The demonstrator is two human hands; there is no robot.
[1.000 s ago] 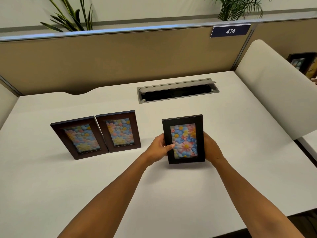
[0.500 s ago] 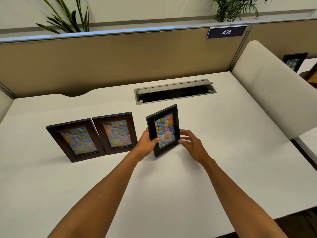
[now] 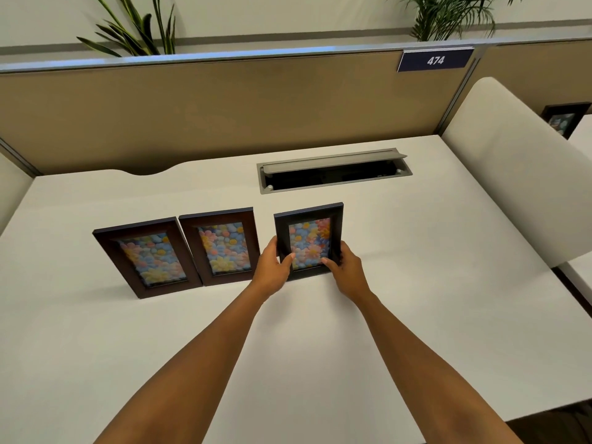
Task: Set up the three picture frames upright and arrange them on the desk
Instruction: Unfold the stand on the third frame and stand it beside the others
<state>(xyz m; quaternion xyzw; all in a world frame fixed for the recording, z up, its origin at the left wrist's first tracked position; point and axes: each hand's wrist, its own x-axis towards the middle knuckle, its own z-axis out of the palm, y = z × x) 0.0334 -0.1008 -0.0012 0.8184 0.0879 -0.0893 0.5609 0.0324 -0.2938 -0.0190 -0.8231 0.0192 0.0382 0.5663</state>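
Three dark wooden picture frames with flower pictures stand in a row on the white desk [image 3: 416,299]. The left frame [image 3: 147,256] and the middle frame [image 3: 222,246] stand upright, leaning back, almost touching each other. The right frame [image 3: 309,238] stands a small gap to the right of the middle one, its lower edge on the desk. My left hand [image 3: 272,267] grips its lower left side and my right hand [image 3: 347,267] grips its lower right corner, thumbs on the front.
A grey cable tray [image 3: 333,171] with its lid up is set into the desk behind the frames. A tan partition [image 3: 224,110] closes the back, a white divider [image 3: 512,174] the right. Another frame [image 3: 562,118] stands on the neighbouring desk.
The right frame moved left and away from me, closer to the middle frame, and turned to face me squarely. My right hand, briefly off it, grips its lower right corner again.
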